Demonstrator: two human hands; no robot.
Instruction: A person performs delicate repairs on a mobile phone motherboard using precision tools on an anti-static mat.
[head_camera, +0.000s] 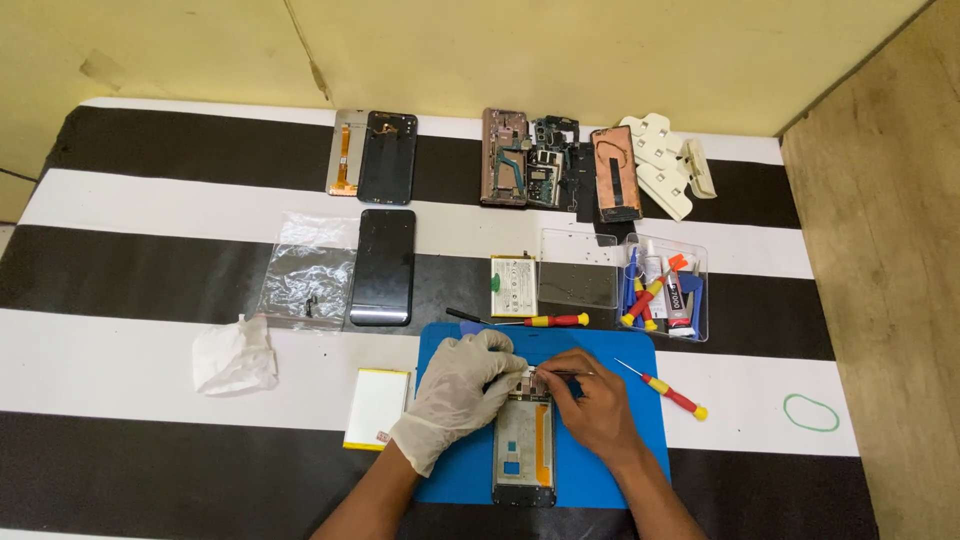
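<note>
Beneath both hands, a black-and-white striped surface (150, 350) carries a blue work mat (620, 450). On the mat lies an opened phone frame (524, 450), directly under the fingertips. The left hand (462, 385), in a white glove, is clenched on the frame's upper edge. The bare right hand (598, 400) grips thin metal tweezers (562, 373), tip at the frame's top. Left of the left hand lies a yellow-edged battery (377, 408). Right of the right hand lies a red-and-yellow screwdriver (664, 389). Beyond the hands stands a clear tool tray (700, 290).
</note>
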